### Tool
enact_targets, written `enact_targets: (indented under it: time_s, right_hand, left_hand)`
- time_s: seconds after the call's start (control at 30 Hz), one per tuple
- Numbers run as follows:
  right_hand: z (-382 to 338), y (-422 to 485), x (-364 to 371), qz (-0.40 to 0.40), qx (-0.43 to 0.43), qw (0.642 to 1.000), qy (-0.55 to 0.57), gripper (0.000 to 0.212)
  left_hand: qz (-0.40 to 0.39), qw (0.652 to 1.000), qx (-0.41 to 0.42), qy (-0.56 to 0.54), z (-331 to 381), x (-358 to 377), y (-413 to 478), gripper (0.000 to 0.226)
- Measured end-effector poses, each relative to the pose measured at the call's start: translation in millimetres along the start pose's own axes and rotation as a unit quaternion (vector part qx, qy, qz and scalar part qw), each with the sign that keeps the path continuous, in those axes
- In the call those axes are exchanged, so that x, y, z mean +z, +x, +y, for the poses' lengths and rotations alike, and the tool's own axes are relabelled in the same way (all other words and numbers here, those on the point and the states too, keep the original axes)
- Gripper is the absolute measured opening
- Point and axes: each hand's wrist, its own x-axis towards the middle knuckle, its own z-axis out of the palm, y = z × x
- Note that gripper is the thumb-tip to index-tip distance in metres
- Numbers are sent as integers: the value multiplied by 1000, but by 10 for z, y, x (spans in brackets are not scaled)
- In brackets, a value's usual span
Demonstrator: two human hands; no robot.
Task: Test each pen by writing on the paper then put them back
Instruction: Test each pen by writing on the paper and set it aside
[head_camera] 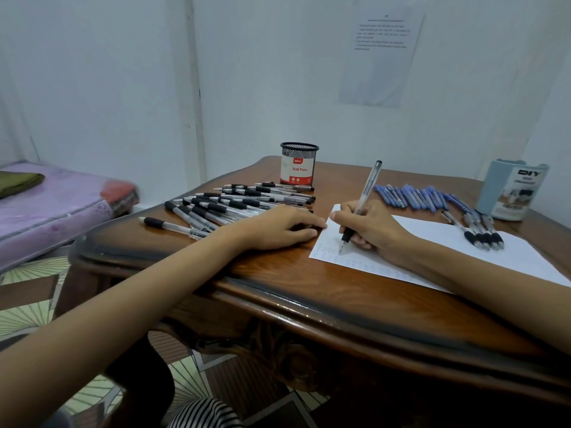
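Head view of a pen test at a wooden table (278,279). The right hand (367,230) grips 1 clear-barrelled pen (363,197) in a writing hold, fingers curled round its black grip. The pen's tip meets the white paper (463,242) near the sheet's near left corner, and its cap end tilts up and away from the person. Faint marks run in rows along the paper's near edge.

The left hand (278,225) lies palm down on the table with its fingers nearly straight and holds nothing. Its fingertips reach the paper's left edge.

Just behind the left hand, a heap of black-grip pens (234,202) lies on the table, most pointing left. A black mesh cup (299,163) labelled "Ball Pens" stands upright beyond the heap.

To the right, a row of blue pens (414,196) lies past the paper's far edge. A small group of dark-grip pens (482,234) rests partly on the paper's far right part, tips toward the person. A pale blue organiser (511,189) stands near the table's right corner.

A printed sheet (383,57) hangs on the wall, its text too small to read. A mattress (46,211) lies on the floor at left.
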Motion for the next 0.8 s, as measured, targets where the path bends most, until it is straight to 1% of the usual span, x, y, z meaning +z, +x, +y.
enact_targets:
  time_s: [0.13,0.43,0.8]
  right_hand:
    - [-3,0,6,18,-5,1000,5,40]
    - [-16,5,14,23,10,999,-22,38]
    - [10,25,4,36,-4,999,-27,39]
  left_hand:
    - [-2,1000,-1,2,2,0,1,39]
    - [-1,1000,0,2,17,-10,-1,39]
    - [-6,1000,-7,1,21,-8,-2,40]
